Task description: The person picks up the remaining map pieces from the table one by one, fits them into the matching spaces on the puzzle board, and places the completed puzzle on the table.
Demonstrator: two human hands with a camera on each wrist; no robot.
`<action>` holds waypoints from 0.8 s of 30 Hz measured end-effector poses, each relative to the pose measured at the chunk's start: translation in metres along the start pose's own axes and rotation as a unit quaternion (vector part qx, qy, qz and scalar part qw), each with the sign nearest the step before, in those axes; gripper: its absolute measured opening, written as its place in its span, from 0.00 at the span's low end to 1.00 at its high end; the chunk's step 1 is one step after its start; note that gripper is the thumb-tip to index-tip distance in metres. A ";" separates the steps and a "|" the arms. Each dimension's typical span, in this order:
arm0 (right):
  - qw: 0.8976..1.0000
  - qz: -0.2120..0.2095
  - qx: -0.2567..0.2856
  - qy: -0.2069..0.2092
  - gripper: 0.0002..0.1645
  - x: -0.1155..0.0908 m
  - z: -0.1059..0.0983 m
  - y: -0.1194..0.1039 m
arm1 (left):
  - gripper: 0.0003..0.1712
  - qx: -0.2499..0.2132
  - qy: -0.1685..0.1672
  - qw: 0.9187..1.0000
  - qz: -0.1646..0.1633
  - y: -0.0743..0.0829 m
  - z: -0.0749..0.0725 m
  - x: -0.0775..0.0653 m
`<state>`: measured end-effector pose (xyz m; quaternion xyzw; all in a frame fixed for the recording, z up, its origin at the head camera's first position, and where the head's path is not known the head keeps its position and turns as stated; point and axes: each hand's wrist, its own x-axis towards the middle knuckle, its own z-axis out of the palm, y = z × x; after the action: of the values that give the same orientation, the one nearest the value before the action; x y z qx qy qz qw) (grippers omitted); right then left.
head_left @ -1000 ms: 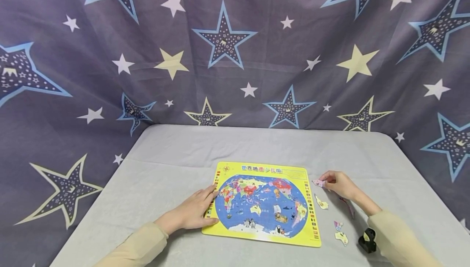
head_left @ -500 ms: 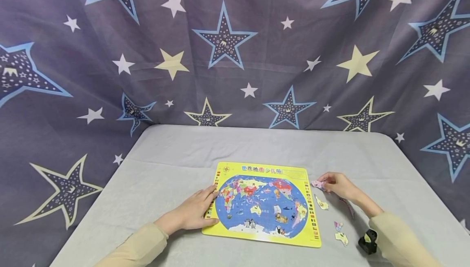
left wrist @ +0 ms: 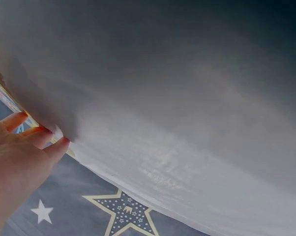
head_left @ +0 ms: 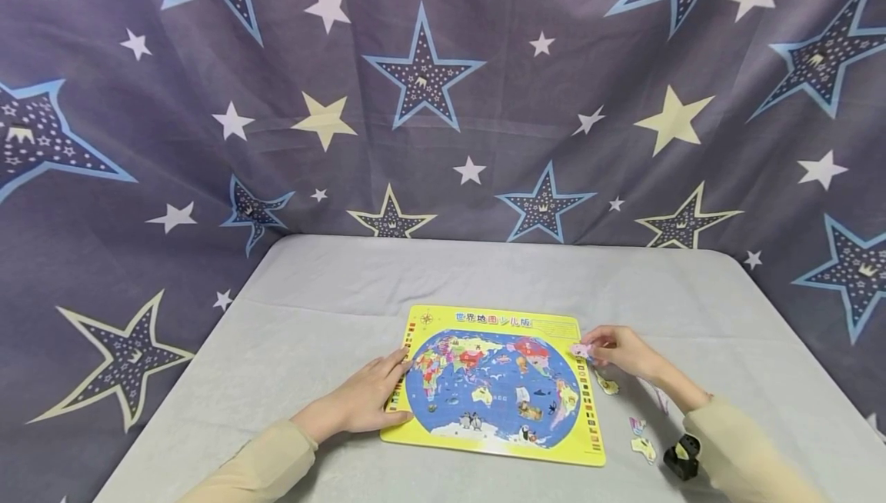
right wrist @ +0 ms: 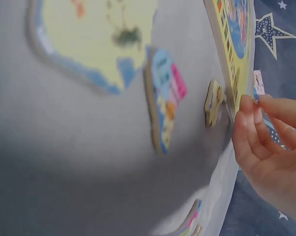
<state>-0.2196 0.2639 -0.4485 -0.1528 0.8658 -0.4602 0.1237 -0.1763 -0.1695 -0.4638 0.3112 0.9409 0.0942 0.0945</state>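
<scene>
A yellow-bordered world map puzzle board lies flat on the grey-covered table. My left hand rests at its left edge, fingers spread and fairly straight; in the left wrist view the fingertips touch that edge. Beside the board's upper right side, my right hand pinches a small pink puzzle piece between thumb and fingers. This piece overlaps the flag-lined border in the head view; whether it touches the board I cannot tell. The right wrist view shows part of the same piece beyond the fingertips.
Several loose puzzle pieces lie right of the board: a yellowish one below my right hand, a pink-blue one and a cream one nearer. A thin piece lies partly behind the right forearm. A star-patterned curtain hangs behind the table.
My right hand has moved left with the pink puzzle piece, from the table beside the board to over its right border. The left hand and board have stayed put.
</scene>
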 end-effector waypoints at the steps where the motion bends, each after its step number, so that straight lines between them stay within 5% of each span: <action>1: 1.000 0.001 -0.002 0.000 0.14 0.001 0.001 0.000 | 0.48 0.000 0.000 1.000 0.000 0.000 0.000 0.000; 24: 0.999 -0.008 0.021 -0.029 0.14 0.013 0.024 -0.012 | 0.47 0.000 0.012 1.000 0.009 0.000 0.002 -0.001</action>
<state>-0.2211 0.2341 -0.4523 -0.1705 0.8507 -0.4745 0.1486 -0.1754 -0.1699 -0.4659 0.3190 0.9390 0.0986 0.0824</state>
